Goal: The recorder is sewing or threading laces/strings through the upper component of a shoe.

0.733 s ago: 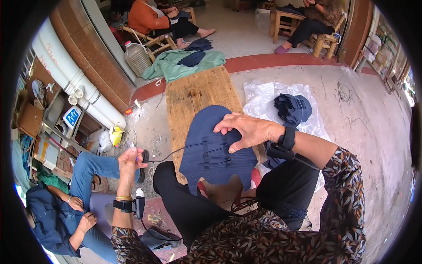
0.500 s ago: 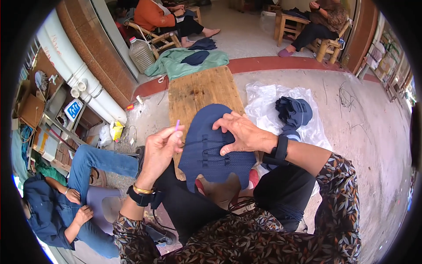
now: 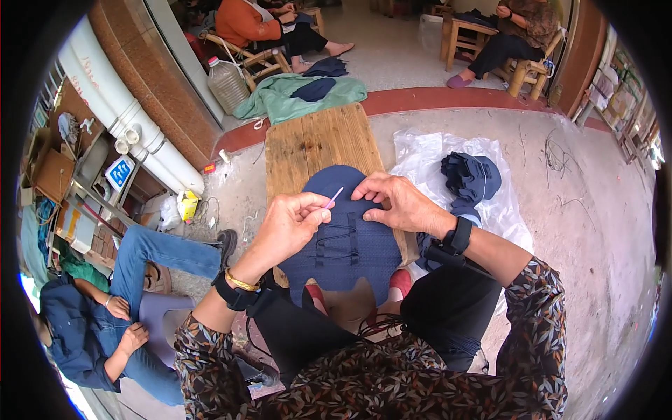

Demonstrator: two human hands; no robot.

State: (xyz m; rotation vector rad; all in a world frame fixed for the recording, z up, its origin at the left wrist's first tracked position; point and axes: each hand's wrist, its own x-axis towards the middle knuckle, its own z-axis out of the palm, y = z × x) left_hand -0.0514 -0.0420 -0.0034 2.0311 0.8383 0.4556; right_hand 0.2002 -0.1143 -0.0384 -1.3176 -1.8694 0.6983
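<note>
A flat navy fabric panel (image 3: 343,269), rounded at its far end and notched at its near end, spans my lap and the wooden bench. Thin black cord (image 3: 337,241) zigzags through small loops at the panel's middle. My left hand (image 3: 297,220) is above the panel's left side, pinching a thin purple-and-pale stick-like tool (image 3: 334,197) that points up and right. On the panel's upper right edge rests my right hand (image 3: 406,203), fingers curled and thumb apart from them. Whether its fingertips touch the cord is not visible.
The wooden bench (image 3: 322,140) extends ahead, with green cloth (image 3: 280,96) beyond it. Stacked navy pieces (image 3: 470,176) lie on clear plastic sheeting (image 3: 420,150) to the right. A person in jeans (image 3: 168,255) sits close at left; other people sit beyond the doorway.
My left hand has moved right and slightly up, bringing the tool over the panel. My right hand has drawn slightly right, off the cord area; its fingers are closer together.
</note>
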